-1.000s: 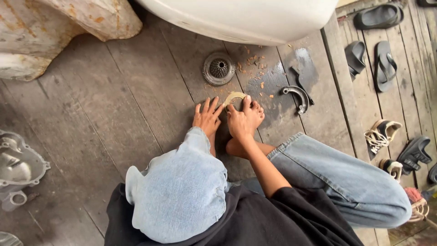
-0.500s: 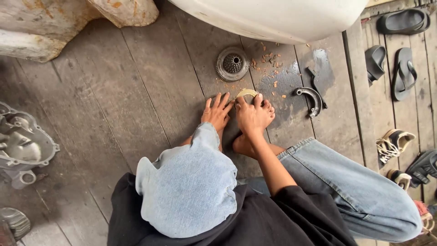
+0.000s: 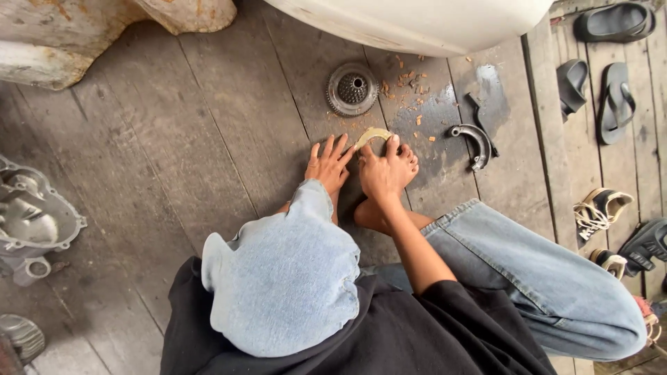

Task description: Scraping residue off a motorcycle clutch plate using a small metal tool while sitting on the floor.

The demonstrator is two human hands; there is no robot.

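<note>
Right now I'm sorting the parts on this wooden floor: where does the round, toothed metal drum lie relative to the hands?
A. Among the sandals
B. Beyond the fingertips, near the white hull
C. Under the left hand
B: the round toothed metal drum lies apart beyond the left hand and right hand, by the white hull.

Weathered grey wooden floor (image 3: 174,139), rough and matt, carries a dull ribbed metal hub (image 3: 352,89) at twelve o'clock, a dark curved metal shoe (image 3: 472,142) at two o'clock beside crumbly tan chips (image 3: 410,76), and a matt tan arc-shaped lining (image 3: 373,134) above faded denim.
</note>
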